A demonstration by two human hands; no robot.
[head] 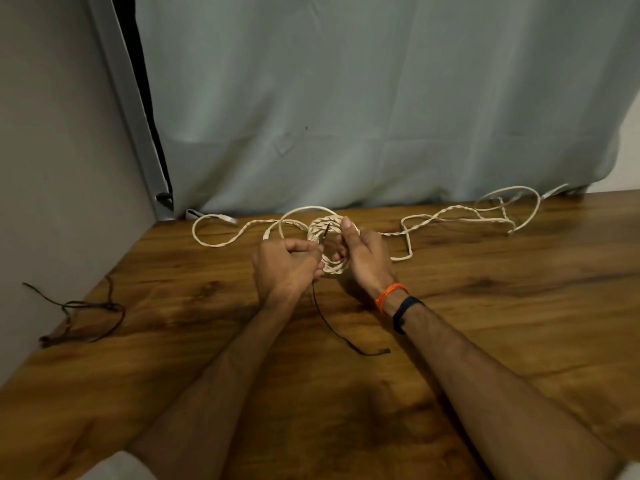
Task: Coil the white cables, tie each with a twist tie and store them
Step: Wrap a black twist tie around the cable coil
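One coiled white cable [329, 249] sits between two hands; loose white cable [450, 216] trails on the tabletop [485, 306]. The right hand [367, 258] grasps the coil's rim, and the left hand [287, 268] pinches one black twist tie [332, 327] beside it.

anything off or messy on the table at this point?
Nothing damaged or spilled. The left hand pinches a dark twist tie at the white coil that the right hand holds. Still untidy: loose white cable sprawls in loops along the table's back edge, and spare dark ties lie tangled at its left edge.
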